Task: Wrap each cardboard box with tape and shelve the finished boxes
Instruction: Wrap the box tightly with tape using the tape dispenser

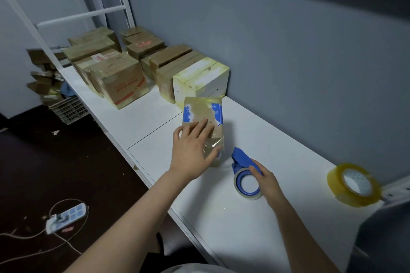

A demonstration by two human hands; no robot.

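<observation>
Many glossy, tape-wrapped boxes (115, 80) are already standing in rows on the white table (288, 195). The left hand (192, 150) is pressing flat on a small oblong box (203, 109), mid-table and shiny with tape, while the right hand (267, 184) is gripping the blue tape dispenser (240, 158) just beside it; shelving it is probably coming next

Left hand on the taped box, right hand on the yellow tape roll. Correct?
Not quite. The head view shows the right hand gripping the blue tape dispenser; the yellow tape roll lies untouched, apart. The left hand is on the taped box.
</observation>
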